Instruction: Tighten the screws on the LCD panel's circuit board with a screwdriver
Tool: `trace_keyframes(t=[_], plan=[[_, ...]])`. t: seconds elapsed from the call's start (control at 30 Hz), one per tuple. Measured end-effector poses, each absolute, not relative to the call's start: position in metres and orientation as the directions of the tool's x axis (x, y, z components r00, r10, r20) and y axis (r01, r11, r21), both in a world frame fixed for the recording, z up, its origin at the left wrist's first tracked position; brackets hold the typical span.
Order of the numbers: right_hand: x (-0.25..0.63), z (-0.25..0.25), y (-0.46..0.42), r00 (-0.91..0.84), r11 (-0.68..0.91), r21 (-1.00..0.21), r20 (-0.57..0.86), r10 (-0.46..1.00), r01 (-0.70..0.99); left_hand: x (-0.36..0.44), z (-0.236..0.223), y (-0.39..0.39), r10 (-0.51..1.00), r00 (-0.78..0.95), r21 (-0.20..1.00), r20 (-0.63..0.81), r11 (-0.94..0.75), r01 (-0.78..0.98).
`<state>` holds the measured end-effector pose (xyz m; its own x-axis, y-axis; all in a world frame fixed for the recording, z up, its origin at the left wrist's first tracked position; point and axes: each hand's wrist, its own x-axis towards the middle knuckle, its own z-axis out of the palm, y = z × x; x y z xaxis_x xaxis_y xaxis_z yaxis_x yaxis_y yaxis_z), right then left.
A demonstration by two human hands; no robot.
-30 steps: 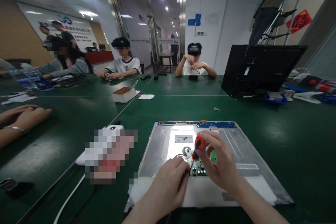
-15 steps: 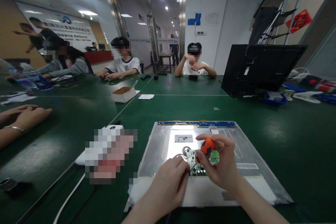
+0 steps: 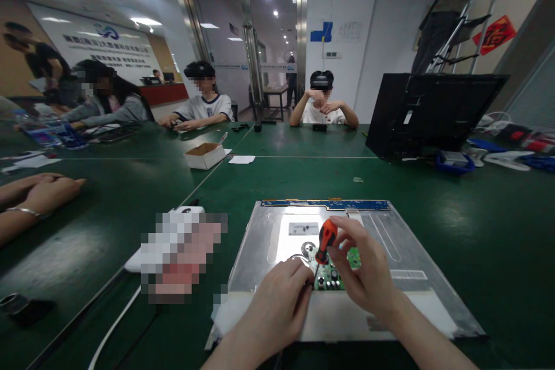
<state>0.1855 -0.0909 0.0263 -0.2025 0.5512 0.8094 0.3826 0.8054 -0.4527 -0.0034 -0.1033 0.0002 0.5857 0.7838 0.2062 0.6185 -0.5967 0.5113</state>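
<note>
A screwdriver [image 3: 327,239] with an orange and black handle is in my right hand [image 3: 362,260], between thumb and fingers near the top. It stands almost upright, its shaft running down to the left edge of a green circuit board [image 3: 333,274]. Beside that edge, close to the screwdriver's tip, my left hand [image 3: 284,295] is closed with fingers curled; what they pinch is hidden. Under both hands lies a flat metal display panel [image 3: 255,260], with a narrow blue board [image 3: 299,204] along its far edge. My right hand covers part of the green board.
Left of the panel lies a white device [image 3: 151,248], partly blurred out, with a cable. Farther off are an open cardboard box [image 3: 206,156] and a black monitor [image 3: 429,115]. Another person's hands [image 3: 47,193] rest at the left; several people sit around the green table [image 3: 108,202].
The screwdriver handle has swung left and become more upright as my right hand shifted slightly left. My left hand and the panel have stayed in place.
</note>
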Motion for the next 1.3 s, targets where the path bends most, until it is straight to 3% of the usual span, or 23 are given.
trace_keyframes(t=[0.2, 0.63, 1.0, 1.3], plan=[[0.1818, 0.0242, -0.091, -0.093, 0.806, -0.452, 0.849, 0.52, 0.381, -0.0036, 0.0002, -0.1034, 0.783, 0.585, 0.525, 0.212, -0.596, 0.607], [0.1856, 0.0269, -0.0901, -0.23, 0.795, -0.445, 0.794, 0.563, 0.412, -0.003, -0.003, -0.102, 0.778, 0.584, 0.515, 0.234, -0.608, 0.604], [0.1825, 0.025, -0.0909, -0.091, 0.774, -0.49, 0.82, 0.566, 0.4, -0.0037, -0.0016, -0.1031, 0.778, 0.58, 0.521, 0.24, -0.608, 0.599], [0.1855, 0.0279, -0.0892, -0.172, 0.783, -0.435, 0.816, 0.551, 0.446, -0.0029, -0.0026, -0.1025, 0.777, 0.583, 0.514, 0.238, -0.61, 0.603]])
